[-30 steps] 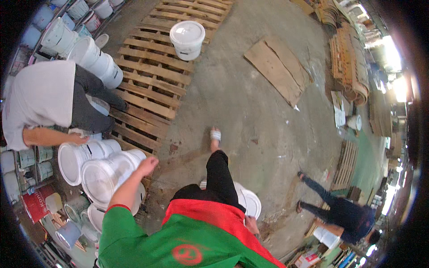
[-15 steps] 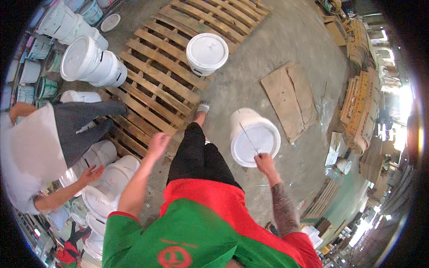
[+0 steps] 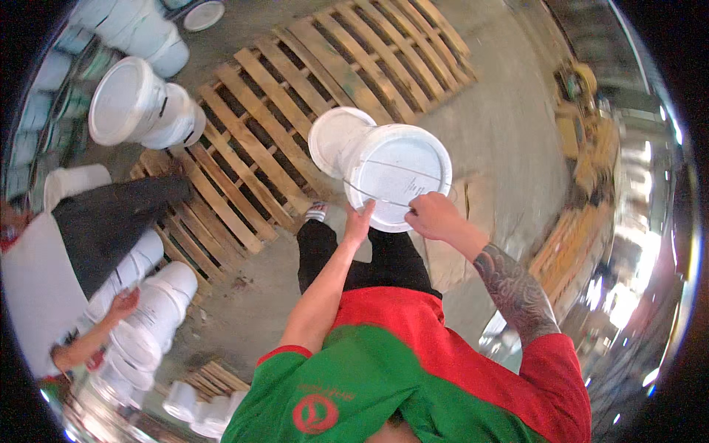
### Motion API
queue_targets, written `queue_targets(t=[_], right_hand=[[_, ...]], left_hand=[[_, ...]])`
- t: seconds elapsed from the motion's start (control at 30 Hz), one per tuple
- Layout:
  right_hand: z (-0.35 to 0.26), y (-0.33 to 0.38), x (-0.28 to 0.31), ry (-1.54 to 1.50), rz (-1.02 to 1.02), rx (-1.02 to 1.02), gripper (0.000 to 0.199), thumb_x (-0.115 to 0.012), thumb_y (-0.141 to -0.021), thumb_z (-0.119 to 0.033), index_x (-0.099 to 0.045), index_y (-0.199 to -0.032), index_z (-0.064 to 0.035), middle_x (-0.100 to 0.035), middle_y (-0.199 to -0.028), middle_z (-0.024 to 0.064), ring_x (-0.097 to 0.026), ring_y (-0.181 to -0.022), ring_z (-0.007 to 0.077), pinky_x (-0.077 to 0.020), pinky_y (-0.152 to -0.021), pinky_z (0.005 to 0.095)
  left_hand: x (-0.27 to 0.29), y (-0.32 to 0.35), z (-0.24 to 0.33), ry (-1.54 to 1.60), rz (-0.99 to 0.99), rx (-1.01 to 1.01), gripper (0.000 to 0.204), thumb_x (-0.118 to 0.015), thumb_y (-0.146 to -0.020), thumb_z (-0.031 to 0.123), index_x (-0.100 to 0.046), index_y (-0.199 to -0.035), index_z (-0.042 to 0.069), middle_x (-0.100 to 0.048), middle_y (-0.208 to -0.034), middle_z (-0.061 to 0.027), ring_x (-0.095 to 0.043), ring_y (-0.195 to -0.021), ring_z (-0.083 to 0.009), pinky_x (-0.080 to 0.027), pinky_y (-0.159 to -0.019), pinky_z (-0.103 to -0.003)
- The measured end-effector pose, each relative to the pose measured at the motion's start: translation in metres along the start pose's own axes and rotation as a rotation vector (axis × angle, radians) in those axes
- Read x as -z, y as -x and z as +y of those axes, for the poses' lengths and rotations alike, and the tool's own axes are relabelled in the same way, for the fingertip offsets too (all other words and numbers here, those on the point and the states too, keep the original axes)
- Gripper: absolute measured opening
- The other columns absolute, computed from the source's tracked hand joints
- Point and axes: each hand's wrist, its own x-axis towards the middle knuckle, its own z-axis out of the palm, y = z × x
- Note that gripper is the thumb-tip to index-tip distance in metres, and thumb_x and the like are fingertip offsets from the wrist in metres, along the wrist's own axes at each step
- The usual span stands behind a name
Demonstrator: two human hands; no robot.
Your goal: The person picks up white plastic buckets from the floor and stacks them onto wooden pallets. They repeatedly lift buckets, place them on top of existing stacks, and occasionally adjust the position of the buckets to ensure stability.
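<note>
A white lidded bucket (image 3: 399,164) is up off the floor in front of me, its lid facing me and a thin wire handle running across it. My right hand (image 3: 436,216) is closed round that handle at the lid's near right edge. Against the near left rim of the same bucket is my left hand (image 3: 360,221), thumb on the edge, its other fingers partly hidden. Just behind, a second white lidded bucket (image 3: 329,139) stands on the wooden pallet (image 3: 288,74), partly covered by the one I hold.
At left, a person in dark trousers (image 3: 118,210) holds a hand out beside stacked white buckets (image 3: 159,295). More stacked buckets (image 3: 122,100) stand beyond the pallet. Flat cardboard (image 3: 473,210) lies on the concrete floor to the right, with brown stacks (image 3: 572,244) farther off.
My right hand has brought the bucket by its handle from the floor at right toward the pallet. My left hand has come across from the left onto the bucket's rim. The view has turned.
</note>
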Motion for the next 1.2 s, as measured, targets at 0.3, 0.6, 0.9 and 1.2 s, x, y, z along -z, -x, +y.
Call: queue_targets(t=[0.3, 0.6, 0.9, 1.2], right_hand=[[0.041, -0.137, 0.057, 0.072, -0.150, 0.569, 0.027, -0.061, -0.087, -0.029, -0.067, -0.083, -0.0022, -0.067, -0.074, 0.0218, -0.067, -0.077, 0.0424, -0.0528, -0.071, 0.0523], [0.084, -0.116, 0.034, -0.089, -0.204, 0.767, 0.026, -0.061, -0.091, -0.022, -0.054, -0.106, -0.0011, -0.064, -0.097, 0.0177, -0.064, -0.093, 0.0388, -0.0483, -0.084, 0.0508], [0.168, -0.128, 0.029, -0.245, 0.139, 0.816, 0.041, -0.061, -0.092, -0.024, -0.055, -0.127, -0.0039, -0.061, -0.119, 0.0159, -0.056, -0.116, 0.0364, -0.0444, -0.098, 0.0477], [0.206, -0.275, 0.011, -0.688, 0.237, 0.013, 0.055, -0.048, -0.103, -0.043, -0.052, -0.129, 0.0048, -0.056, -0.127, 0.0333, -0.053, -0.123, 0.0456, -0.0412, -0.103, 0.0501]], left_hand=[[-0.041, -0.086, 0.024, -0.154, 0.717, -0.021, 0.072, -0.058, -0.097, 0.047, -0.043, -0.141, -0.008, -0.054, -0.135, -0.0277, -0.055, -0.123, -0.0376, -0.042, -0.105, -0.042], [-0.039, -0.069, 0.039, 0.014, 0.706, 0.130, 0.076, -0.050, -0.100, 0.056, -0.036, -0.148, -0.001, -0.059, -0.131, -0.0238, -0.060, -0.119, -0.0345, -0.047, -0.100, -0.045], [-0.067, -0.044, 0.049, 0.631, 0.658, 0.057, 0.086, -0.023, -0.098, 0.074, -0.029, -0.154, 0.010, -0.042, -0.151, -0.0106, -0.047, -0.131, -0.0274, -0.040, -0.106, -0.050], [-0.074, -0.085, 0.032, 0.255, 0.997, -0.009, 0.081, -0.036, -0.101, 0.066, -0.035, -0.148, -0.001, -0.049, -0.143, -0.0178, -0.050, -0.125, -0.0301, -0.040, -0.103, -0.042]])
